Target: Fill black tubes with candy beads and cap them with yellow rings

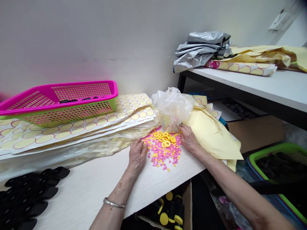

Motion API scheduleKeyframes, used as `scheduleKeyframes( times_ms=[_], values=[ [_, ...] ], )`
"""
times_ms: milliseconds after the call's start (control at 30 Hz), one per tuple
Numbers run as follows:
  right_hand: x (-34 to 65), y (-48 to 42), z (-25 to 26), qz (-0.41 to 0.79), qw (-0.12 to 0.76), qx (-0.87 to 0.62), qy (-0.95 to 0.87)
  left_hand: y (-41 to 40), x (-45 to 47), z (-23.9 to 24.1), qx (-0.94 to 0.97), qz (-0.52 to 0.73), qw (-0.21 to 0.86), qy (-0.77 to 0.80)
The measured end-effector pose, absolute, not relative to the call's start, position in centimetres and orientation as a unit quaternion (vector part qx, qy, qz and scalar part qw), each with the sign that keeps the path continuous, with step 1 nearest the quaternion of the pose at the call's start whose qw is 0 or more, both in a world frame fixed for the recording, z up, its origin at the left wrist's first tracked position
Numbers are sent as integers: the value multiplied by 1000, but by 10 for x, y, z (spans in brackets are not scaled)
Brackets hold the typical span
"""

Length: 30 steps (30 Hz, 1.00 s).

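A heap of small pink and yellow round pieces (163,152) lies on the white table (91,188), with several larger yellow rings (165,139) on top. My left hand (136,155) rests flat at the heap's left edge, fingers stretched toward it. At the heap's right edge sits my right hand (188,139), fingers curled and touching the pieces. A crumpled clear plastic bag (173,107) stands just behind the heap.
Sheets of round sticker labels (79,126) lie at the left under a pink and green mesh basket (59,102). Black parts (28,195) sit at the front left. Yellow paper (213,135) lies right. A shelf (263,83) holds silver fabric (203,48). Below are a cardboard box (257,131) and a green basket (283,163).
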State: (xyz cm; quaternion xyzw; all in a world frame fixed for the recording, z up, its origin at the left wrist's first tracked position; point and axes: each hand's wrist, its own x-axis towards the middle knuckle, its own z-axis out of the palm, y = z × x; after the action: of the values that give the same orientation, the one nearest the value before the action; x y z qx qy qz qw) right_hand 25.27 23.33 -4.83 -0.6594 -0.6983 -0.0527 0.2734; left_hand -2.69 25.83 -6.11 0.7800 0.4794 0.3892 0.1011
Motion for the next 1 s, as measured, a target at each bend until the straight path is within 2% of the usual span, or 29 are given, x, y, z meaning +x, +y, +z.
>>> scheduleKeyframes(
  times_ms=[133, 200, 400, 633, 833, 1000],
  values=[
    [249, 230, -52, -54, 207, -677, -705, 258, -24, -60, 763, 419, 109, 481],
    [251, 226, -54, -51, 201, -673, -710, 251, -26, -56, 750, 437, 100, 486],
    [255, 220, -68, -114, 315, -629, -702, 179, -56, -37, 790, 401, 56, 461],
    [208, 203, -66, -96, 339, -532, -770, 69, -108, -47, 746, 378, 14, 548],
    [206, 158, -73, -141, 412, -520, -735, 39, -195, -50, 487, 407, -198, 747],
    [207, 128, -87, -120, 434, -524, -723, 42, -253, -45, 363, 385, -224, 818]
  ],
)
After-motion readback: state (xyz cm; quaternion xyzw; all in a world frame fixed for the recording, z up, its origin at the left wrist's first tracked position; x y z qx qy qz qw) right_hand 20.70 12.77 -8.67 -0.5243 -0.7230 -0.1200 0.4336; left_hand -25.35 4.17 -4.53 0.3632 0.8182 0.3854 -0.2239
